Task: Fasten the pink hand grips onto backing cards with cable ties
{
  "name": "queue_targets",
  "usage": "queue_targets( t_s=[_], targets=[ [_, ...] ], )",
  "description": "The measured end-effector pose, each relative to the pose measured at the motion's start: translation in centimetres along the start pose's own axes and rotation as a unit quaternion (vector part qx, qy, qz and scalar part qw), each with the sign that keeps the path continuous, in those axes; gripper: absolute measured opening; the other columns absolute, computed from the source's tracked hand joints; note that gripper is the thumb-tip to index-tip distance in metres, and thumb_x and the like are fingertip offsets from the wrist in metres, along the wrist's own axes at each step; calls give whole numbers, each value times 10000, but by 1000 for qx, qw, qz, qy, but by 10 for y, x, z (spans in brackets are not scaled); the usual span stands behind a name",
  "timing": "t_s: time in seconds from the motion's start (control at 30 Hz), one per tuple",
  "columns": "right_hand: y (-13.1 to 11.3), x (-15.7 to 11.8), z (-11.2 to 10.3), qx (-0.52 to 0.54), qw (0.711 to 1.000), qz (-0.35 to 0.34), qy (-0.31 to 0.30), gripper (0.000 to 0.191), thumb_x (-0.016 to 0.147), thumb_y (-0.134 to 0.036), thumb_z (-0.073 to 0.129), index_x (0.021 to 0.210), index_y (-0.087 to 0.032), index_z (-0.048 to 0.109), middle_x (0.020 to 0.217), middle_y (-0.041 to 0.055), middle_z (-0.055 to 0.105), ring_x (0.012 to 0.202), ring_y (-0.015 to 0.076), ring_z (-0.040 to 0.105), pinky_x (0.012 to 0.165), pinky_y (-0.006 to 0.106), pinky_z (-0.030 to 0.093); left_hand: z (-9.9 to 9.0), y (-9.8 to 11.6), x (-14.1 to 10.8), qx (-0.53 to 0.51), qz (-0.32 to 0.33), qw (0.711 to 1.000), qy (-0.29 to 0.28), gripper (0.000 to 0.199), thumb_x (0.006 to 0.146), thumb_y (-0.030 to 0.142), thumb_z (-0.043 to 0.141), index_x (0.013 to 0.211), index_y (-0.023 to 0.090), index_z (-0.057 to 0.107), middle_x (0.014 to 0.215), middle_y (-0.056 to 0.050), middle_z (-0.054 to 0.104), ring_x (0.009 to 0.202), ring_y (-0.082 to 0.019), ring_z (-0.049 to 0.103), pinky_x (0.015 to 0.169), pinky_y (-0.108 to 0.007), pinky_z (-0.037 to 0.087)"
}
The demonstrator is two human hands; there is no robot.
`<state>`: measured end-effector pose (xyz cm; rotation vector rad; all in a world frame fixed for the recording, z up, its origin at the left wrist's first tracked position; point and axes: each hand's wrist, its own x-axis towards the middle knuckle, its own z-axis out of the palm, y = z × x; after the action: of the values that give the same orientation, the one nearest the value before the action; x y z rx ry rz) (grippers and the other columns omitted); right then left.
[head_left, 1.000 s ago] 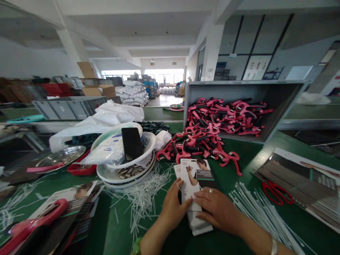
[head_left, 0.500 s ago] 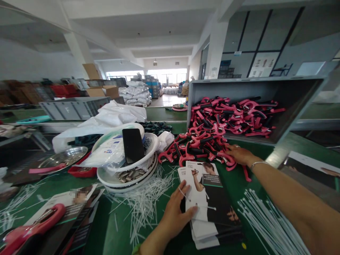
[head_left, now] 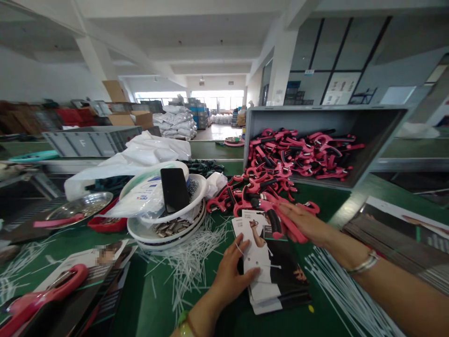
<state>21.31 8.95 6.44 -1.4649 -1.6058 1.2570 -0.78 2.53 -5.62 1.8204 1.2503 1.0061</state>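
My left hand [head_left: 231,271] holds the left edge of a stack of printed backing cards [head_left: 280,269], its thumb lying on the top card. White cable ties pass through holes in that card, their ends sticking up. Above the upper right of the cards, my right hand [head_left: 301,220] is closed on a pink-and-black hand grip exerciser [head_left: 271,206]; its fingers partly hide the handles. Just beyond lies a heap of similar hand grips [head_left: 259,182], spilling from a tipped grey crate [head_left: 379,150]. A bundle of white cable ties [head_left: 351,290] lies right of the cards.
Left of the cards are scattered cable ties [head_left: 189,267] and stacked white bowls [head_left: 168,243] with a black phone [head_left: 174,189] on top. A finished-looking card with a pink grip [head_left: 66,285] lies front left. More cards [head_left: 396,238] are piled at right.
My right hand has come from the heap toward the cards, bringing a hand grip exerciser with it. My left hand stays on the cards. The view has shifted slightly.
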Motion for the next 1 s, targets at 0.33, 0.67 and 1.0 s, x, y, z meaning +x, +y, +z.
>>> queue_targets(
  t_s=[0.33,0.67,1.0],
  targets=[
    [32,-3,30,-178,981,35,-64,635,873,-562,323,1398,-205,301,664,37,690,549,184,651,492,280,492,-1,3,-1,-128,-29,991,13,808,709,242,583,1429,191,221,1466,-91,321,1354,-249,257,1118,-416,189],
    [19,-29,26,-472,873,-121,-15,484,841,-334,446,1311,-223,469,1103,90,662,928,244,647,733,340,497,-2,7,-1,-190,-40,979,63,478,798,342,544,1250,196,498,1381,-76,449,1300,-230,357,1095,-379,248],
    [51,-26,38,-432,864,-258,16,161,791,-162,549,836,-208,696,886,65,666,858,199,614,768,317,472,-13,59,90,245,-74,967,-6,381,747,456,587,1071,265,655,1258,-61,576,1135,-297,516,958,-441,382]
  ],
)
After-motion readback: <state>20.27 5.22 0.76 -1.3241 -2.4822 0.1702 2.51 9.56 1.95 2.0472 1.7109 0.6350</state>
